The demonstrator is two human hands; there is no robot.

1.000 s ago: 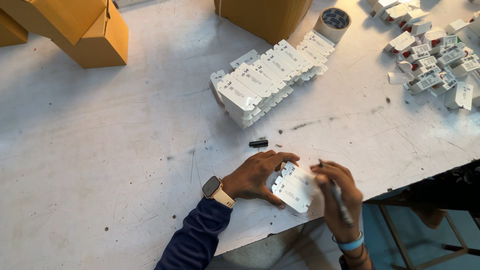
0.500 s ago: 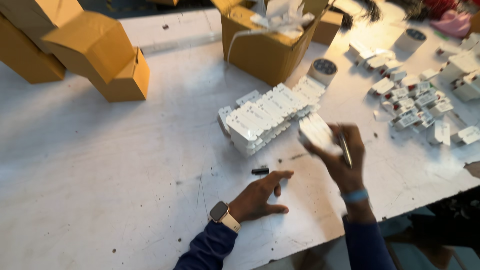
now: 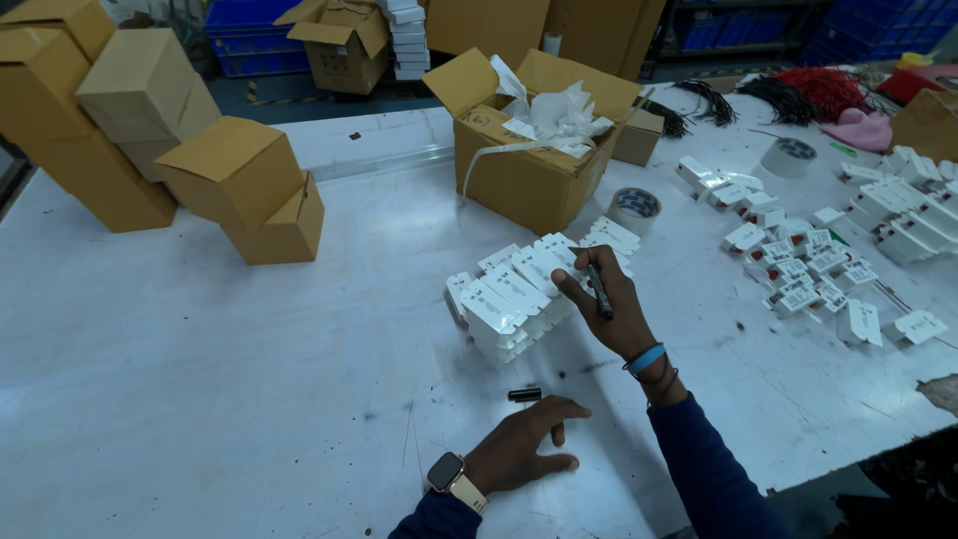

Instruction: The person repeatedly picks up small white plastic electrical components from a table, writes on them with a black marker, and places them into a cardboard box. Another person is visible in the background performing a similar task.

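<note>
White and scuffed, the worktop point(image 3: 200, 379) fills most of what we see, with blue crates and more cartons in the dim background. At far left we count five closed brown cartons point(image 3: 235, 170) piled loosely, the lowest pair tilted against each other. Wide bare surface lies between them and our hands, the freest room anywhere here.

Our left hand point(image 3: 524, 444), a watch point(image 3: 449, 474) on its wrist, rests flat near the front edge, fingers spread and holding nothing. Just beyond its fingertips lies one small black pen cap point(image 3: 524, 394), apart from the hand. Above that stands the stack of white boxes point(image 3: 519, 294): small flat cartons with dark print, packed in two close rows running diagonally; we cannot count them exactly. Our right hand point(image 3: 604, 299) is closed around one black marker point(image 3: 599, 289), its thumb touching the stack's right side. A blue band point(image 3: 647, 357) circles that wrist.

Behind the stack one open brown carton point(image 3: 529, 180) holds white paper, with two tape rolls point(image 3: 635, 208) to its right, one near, one farther back. At right, many loose white boxes point(image 3: 798, 269) lie scattered, some showing red, crowding that side to the worktop's edge. Black and red cable bundles point(image 3: 828, 90) lie at the back right.
</note>
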